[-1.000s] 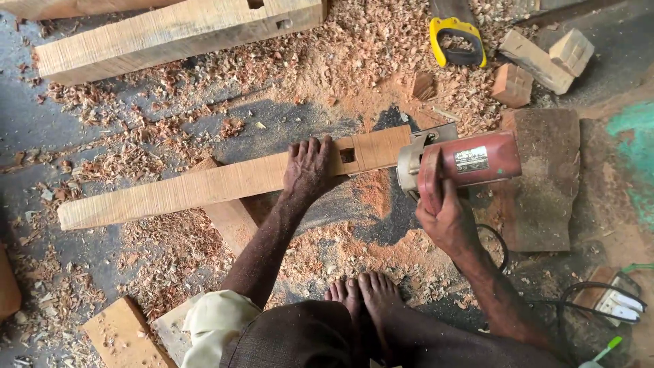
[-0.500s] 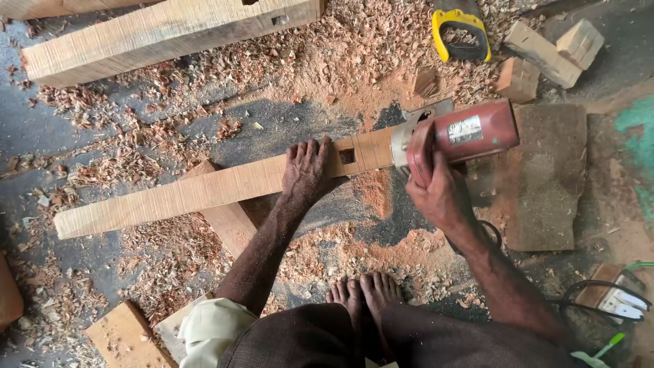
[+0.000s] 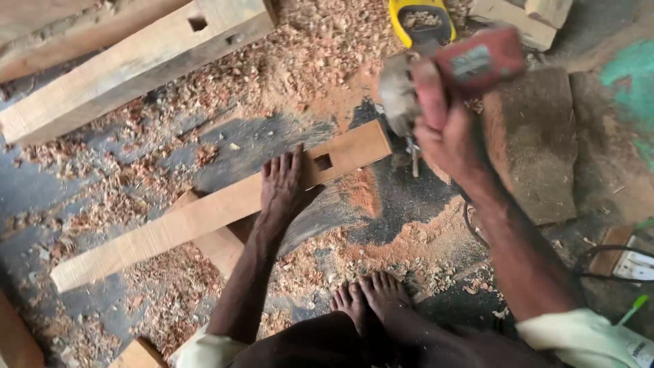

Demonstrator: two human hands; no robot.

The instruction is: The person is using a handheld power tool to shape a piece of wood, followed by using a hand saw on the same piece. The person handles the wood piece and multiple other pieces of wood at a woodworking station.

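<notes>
Left hand [image 3: 285,182] presses flat on my plank [image 3: 204,215]; right hand [image 3: 446,133] grips the drill [image 3: 463,65] above; square hole [image 3: 323,161] looks cut.

A red power tool [image 3: 470,65], pale tan plank [image 3: 204,215], yellow tape measure [image 3: 412,17], reddish-orange sawdust [image 3: 357,191].

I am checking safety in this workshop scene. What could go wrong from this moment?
1. The right hand holds the red power tool in the air, its bit pointing down close to the left hand, which lies flat on the wooden plank beside the square hole. A slip could injure the fingers.
2. The bare feet rest among wood shavings just under the tool.
3. The cable could snag the arm.
</notes>
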